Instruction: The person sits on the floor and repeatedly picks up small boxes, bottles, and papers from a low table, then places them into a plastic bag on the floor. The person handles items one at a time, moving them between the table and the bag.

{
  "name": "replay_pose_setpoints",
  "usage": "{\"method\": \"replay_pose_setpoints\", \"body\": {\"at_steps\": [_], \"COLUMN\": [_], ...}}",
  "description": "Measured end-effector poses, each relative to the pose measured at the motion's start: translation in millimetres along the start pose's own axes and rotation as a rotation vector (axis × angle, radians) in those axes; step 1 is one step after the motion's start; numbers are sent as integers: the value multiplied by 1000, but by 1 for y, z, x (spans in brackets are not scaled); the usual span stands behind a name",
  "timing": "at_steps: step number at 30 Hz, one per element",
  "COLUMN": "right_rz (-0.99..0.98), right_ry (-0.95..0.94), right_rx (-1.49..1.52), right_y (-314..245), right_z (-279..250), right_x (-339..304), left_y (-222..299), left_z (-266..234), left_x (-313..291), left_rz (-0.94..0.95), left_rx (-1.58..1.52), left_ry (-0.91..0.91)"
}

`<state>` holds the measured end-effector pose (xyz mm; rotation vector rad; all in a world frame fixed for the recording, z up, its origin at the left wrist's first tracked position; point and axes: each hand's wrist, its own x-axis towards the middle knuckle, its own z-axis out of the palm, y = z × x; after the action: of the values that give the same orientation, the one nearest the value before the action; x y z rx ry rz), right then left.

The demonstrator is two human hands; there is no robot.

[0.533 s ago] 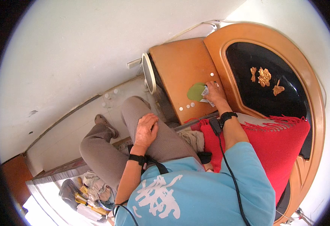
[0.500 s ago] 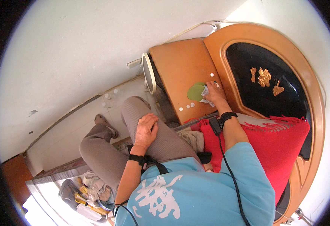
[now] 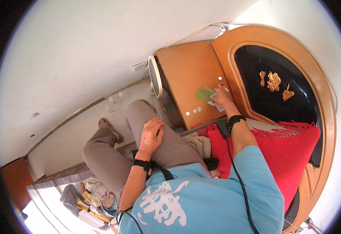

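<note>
My right hand (image 3: pixel 224 97) reaches over the orange-brown top of a bedside cabinet (image 3: pixel 190 58). Its fingers are closed at the edge of a flat green oval piece (image 3: pixel 205 94), which looks slightly tilted. White printed papers or packets (image 3: pixel 218 106) lie under and beside the fingers; how they are stacked is hidden by the hand. Several small white round discs (image 3: pixel 194 111) sit on the cabinet nearby, and another white disc (image 3: pixel 220 78) is beyond the hand. My left hand (image 3: pixel 152 134) lies flat on my thigh, fingers stretched out, holding nothing.
A round cream-rimmed object (image 3: pixel 155 76) stands against the cabinet's left side. A brown curved headboard (image 3: pixel 227 48) with a black panel rises on the right, beside a red fringed cloth (image 3: pixel 291 152). Dark cables run from my wrists. Clothes (image 3: pixel 100 193) are heaped at lower left.
The green oval piece has tilted, so it looks narrower, and more of the white papers shows below it. My right hand has shifted only slightly; the left hand stays on my thigh.
</note>
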<state>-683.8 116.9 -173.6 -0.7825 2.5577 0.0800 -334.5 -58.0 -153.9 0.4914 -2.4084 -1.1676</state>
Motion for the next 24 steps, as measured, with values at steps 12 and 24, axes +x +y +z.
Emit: {"method": "replay_pose_setpoints", "body": {"at_steps": [12, 24], "right_rz": [15, -32], "right_ry": [209, -89], "right_rx": [663, 1533], "right_y": [12, -47], "right_z": [-17, -41], "right_x": [17, -31], "left_y": [0, 15], "left_z": [1, 0], "left_x": [0, 9], "left_rz": [16, -280], "left_rx": [-30, -104], "left_ry": [9, -28]}}
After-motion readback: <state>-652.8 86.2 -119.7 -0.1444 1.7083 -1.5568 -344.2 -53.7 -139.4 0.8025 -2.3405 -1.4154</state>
